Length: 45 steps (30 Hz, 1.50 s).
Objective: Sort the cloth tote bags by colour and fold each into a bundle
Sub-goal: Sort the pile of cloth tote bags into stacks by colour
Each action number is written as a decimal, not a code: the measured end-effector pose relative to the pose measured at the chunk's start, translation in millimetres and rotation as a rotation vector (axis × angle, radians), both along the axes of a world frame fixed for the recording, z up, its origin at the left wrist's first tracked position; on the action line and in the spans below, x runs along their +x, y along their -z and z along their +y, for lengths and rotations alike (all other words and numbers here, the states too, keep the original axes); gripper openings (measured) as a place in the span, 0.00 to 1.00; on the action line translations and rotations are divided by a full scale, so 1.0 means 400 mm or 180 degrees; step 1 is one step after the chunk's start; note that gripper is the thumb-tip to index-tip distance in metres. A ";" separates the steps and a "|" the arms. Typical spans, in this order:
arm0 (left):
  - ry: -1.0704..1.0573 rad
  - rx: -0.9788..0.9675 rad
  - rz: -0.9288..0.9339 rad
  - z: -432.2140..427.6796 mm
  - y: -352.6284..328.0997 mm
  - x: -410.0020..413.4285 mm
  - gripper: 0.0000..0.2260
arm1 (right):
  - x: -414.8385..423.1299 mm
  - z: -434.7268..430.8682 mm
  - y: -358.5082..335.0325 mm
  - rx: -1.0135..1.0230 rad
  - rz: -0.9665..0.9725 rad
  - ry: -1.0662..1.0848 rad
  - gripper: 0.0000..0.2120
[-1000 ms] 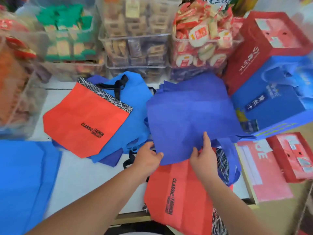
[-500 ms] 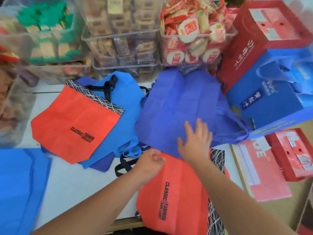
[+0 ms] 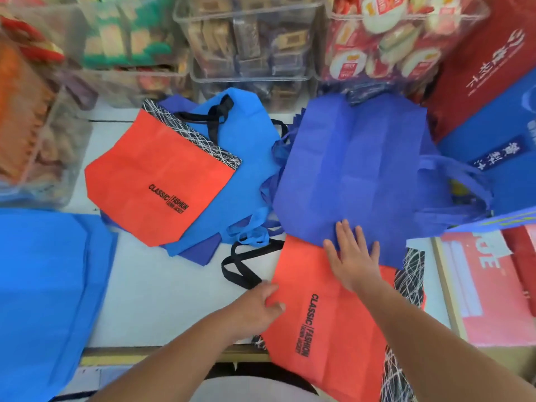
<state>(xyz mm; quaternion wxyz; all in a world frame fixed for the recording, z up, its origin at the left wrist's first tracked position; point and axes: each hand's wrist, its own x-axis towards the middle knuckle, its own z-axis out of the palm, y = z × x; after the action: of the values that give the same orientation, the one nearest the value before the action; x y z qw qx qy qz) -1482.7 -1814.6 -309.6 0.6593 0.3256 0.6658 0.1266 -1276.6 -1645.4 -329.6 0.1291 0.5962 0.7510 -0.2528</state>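
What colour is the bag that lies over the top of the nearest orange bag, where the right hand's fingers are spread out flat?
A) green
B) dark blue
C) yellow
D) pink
B: the right hand rests its straight fingers on the dark blue bag, whose lower edge overlaps the near orange bag.

Near tote [image 3: 333, 314]: orange-red, black-white scribble band. Big tote [image 3: 356, 169]: royal blue. Left tote [image 3: 37, 285]: sky blue.

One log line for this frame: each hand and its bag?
stage: sorting | left hand: pinches near red bag edge | right hand: flat, fingers on dark blue bag
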 end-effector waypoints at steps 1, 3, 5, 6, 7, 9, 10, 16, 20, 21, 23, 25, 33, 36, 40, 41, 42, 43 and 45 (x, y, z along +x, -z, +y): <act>0.0071 0.0030 0.0038 -0.015 0.016 0.008 0.36 | 0.022 0.014 0.004 0.0004 -0.0274 -0.0006 0.35; 0.0092 0.0083 0.0147 -0.039 0.044 0.016 0.37 | 0.051 0.046 -0.005 0.0200 -0.0692 0.0177 0.35; 0.0032 0.0180 0.0197 -0.049 0.044 0.019 0.37 | 0.063 0.050 -0.019 0.0584 -0.0650 0.0293 0.34; -0.0041 0.0256 0.0206 -0.051 0.040 0.020 0.36 | 0.065 0.033 -0.028 0.0820 -0.0397 0.0262 0.32; -0.0125 0.0358 0.0241 -0.050 0.035 0.020 0.34 | 0.067 0.002 -0.037 0.1024 -0.0086 0.0270 0.32; -0.0213 0.0439 0.0405 -0.056 0.027 0.018 0.25 | 0.079 -0.092 -0.047 0.1194 0.0339 0.0604 0.31; -0.0183 0.0451 0.0471 -0.059 0.023 0.016 0.21 | 0.091 -0.144 -0.048 0.1127 0.0357 0.0918 0.31; -0.0139 0.0241 0.0151 -0.099 0.021 0.034 0.29 | 0.154 -0.323 -0.030 -0.0247 -0.0370 0.2314 0.36; 0.0015 0.0298 0.0199 -0.122 0.008 0.031 0.31 | 0.158 -0.337 -0.059 -0.0180 -0.0193 0.2433 0.34; 0.0022 0.0315 0.0279 -0.127 0.006 0.021 0.30 | 0.149 -0.346 -0.068 -0.0096 -0.0108 0.2358 0.33; -0.0030 0.0388 0.0459 -0.141 0.002 -0.010 0.28 | 0.109 -0.373 -0.079 -0.0052 0.0083 0.2148 0.30; -0.0040 0.0476 0.0693 -0.158 -0.002 -0.052 0.27 | 0.057 -0.411 -0.075 -0.0271 0.0061 0.1970 0.30; -0.0108 0.0660 0.0367 -0.218 -0.034 -0.186 0.25 | 0.063 -0.470 -0.098 -0.0128 -0.0137 0.2582 0.39; 0.0149 0.0734 0.0178 -0.214 -0.037 -0.174 0.25 | 0.109 -0.466 -0.096 -0.0336 0.0208 0.2967 0.45; 0.0383 0.0711 0.0410 -0.195 -0.038 -0.153 0.22 | 0.110 -0.510 -0.094 -0.0149 0.0533 0.3089 0.45; 0.0479 0.0721 0.0546 -0.189 -0.033 -0.151 0.23 | 0.103 -0.523 -0.100 -0.0027 0.0493 0.3066 0.43; 0.0590 0.0709 0.0717 -0.184 -0.028 -0.150 0.23 | 0.098 -0.539 -0.101 0.0082 0.0528 0.3032 0.41; 0.0640 0.0648 0.0870 -0.179 -0.029 -0.151 0.22 | 0.090 -0.558 -0.106 0.0160 0.0600 0.3007 0.40; 0.0672 0.0592 0.1127 -0.169 -0.017 -0.156 0.25 | 0.081 -0.601 -0.117 0.0256 0.0811 0.3059 0.39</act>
<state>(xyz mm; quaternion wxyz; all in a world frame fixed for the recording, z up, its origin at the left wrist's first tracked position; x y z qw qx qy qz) -1545.1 -1882.3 -302.9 0.5088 0.4700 0.7189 0.0587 -1244.3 -1885.6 -282.6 -0.1178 0.8438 0.4103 -0.3253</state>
